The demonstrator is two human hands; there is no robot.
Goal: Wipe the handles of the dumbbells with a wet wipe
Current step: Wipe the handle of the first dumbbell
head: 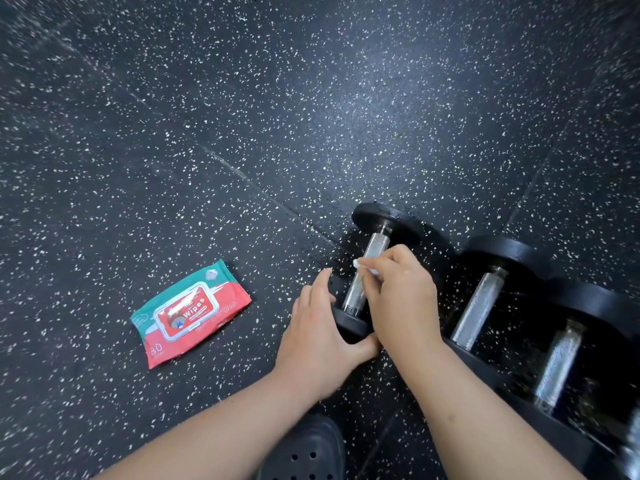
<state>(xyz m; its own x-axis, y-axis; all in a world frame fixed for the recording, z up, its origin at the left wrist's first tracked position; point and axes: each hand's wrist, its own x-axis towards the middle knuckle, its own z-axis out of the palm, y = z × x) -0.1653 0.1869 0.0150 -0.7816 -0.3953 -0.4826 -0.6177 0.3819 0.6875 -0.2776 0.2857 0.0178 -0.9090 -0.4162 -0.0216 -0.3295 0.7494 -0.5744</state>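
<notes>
Dumbbells (512,251) are laid side by side on the speckled rubber floor (311,116), in the right half of the view, so that each bar can be reached in turn.

Farthest left, a red and green pack of wipes (189,313) is left flat with its lid closed, well apart from the weights but within reach should a fresh sheet be wanted. Next, the left hand (318,327) is set against the near plate (349,327) of the leftmost dumbbell (381,220): the fingers are held nearly straight along the plate and the thumb is stretched under its edge, probably to stop the weight rolling. The right hand (398,296) is curled over the knurled handle (375,245), and a wet wipe (363,266) is pinched in its fingertips, only a white scrap of it being seen. The wiping of this first bar is judged to be under way.

Further right, two more handles are exposed and untouched; another at the frame edge is too blurred to be made out. Between the forearms a black clog (304,452) is planted. Access is narrowed by the close-set plates.
</notes>
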